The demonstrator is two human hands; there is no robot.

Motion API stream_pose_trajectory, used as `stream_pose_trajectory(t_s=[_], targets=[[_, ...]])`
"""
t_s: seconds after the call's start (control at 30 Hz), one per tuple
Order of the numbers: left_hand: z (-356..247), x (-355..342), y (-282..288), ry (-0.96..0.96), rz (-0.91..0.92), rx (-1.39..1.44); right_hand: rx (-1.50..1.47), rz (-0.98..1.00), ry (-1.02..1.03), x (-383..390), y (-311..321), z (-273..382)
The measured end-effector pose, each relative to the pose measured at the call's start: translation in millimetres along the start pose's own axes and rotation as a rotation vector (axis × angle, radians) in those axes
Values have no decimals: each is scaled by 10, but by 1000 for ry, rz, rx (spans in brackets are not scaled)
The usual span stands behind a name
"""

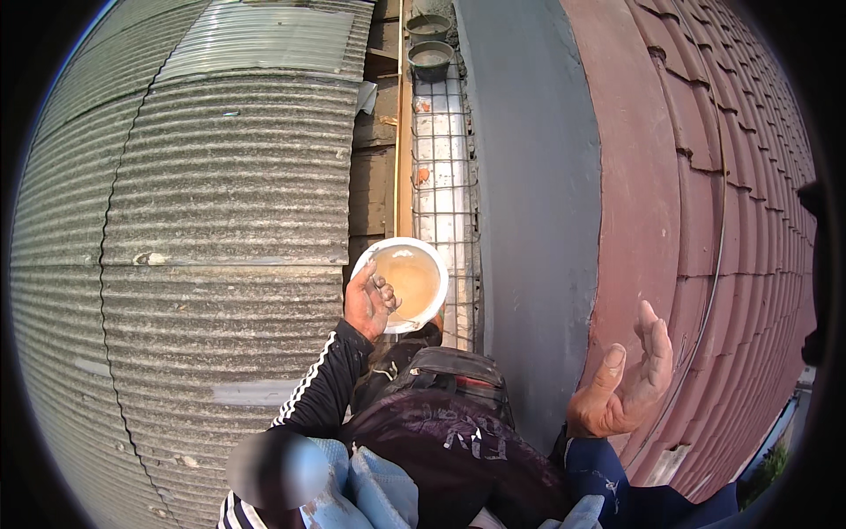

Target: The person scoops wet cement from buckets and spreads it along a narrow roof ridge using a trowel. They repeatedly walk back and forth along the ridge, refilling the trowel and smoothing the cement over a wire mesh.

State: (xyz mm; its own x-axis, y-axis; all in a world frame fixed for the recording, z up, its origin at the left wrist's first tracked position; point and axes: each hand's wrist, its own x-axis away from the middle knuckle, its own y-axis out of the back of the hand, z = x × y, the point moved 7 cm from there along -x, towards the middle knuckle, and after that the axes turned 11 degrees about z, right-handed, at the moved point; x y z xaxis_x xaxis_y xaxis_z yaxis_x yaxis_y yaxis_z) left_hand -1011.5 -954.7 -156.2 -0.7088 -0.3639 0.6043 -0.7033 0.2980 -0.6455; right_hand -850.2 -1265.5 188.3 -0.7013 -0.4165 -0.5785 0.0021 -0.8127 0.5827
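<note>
My left hand [370,301] is raised over the left rim of a white bucket [440,301]. Its loosely bent fingers are apart, smeared with grey, and I see nothing held in them. Cloudy tan liquid [412,280] shows inside the bucket; the hand covers part of the rim. Well apart to the right, my right hand [624,381] is lifted over the red roof side with nothing in it. Its thumb stands away from the upright fingers, and pale dust marks the skin.
Beyond the bucket, a steel bar grid [445,189] lies in a narrow channel beside a wooden board [405,159]. Two dark tubs [431,60] stand at its far end. Corrugated roofing [220,185] spreads left; a grey strip [533,176] and red roof tiles [749,264] lie right.
</note>
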Motion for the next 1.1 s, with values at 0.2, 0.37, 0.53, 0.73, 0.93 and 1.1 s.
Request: stream_pose_trajectory(t_s=[0.2,0.37,0.53,0.73,0.93,1.1], targets=[[-734,-1014,-759,20,94,0,-607,572,-397,-786,-3075,-707],[-1284,-1752,-1293,-35,153,44,-591,792,-768,-1045,-4947,-1700],[-1723,-2766,-1482,-107,170,93,-891,858,-1127,-1301,-6344,-2493],[-1991,-4193,-1632,-60,119,154,-829,959,-1183,-1597,-7760,-3460],[-2435,-5375,-1997,-15,63,202,-626,1016,-1224,-2220,-8623,-4194],[-2717,-6242,-2345,-46,55,117,-567,1008,-1223,-2877,-9113,-4794]])
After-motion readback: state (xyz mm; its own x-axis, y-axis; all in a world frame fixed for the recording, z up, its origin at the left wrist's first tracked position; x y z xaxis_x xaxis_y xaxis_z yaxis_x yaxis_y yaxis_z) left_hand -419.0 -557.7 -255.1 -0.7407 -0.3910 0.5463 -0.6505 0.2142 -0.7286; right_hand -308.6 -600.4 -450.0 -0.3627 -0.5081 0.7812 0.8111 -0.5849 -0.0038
